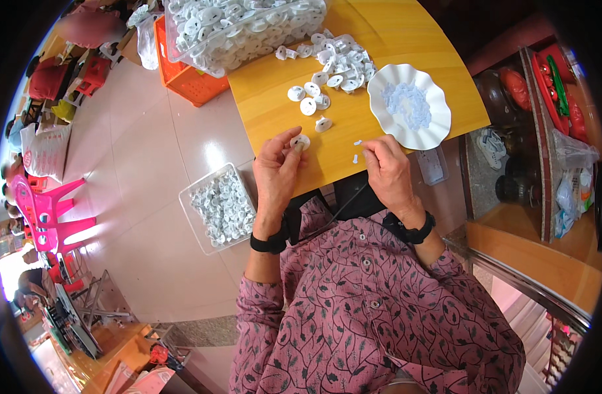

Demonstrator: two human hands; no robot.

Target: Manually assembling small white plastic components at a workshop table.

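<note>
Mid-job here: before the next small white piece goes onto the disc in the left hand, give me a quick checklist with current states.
1. White disc gripped in left hand: ok, pinched at the fingertips.
2. Right hand holds a small piece: cannot tell, fingers are curled on the table.
3. Spare small pieces within reach: ok, two lie between the hands.
4. Scalloped white dish of small parts fully on the wooden table: ok.
5. More discs at hand: ok, loose discs ahead.
6. Clear tray of discs on the floor is stable: ok, lying flat.
</note>
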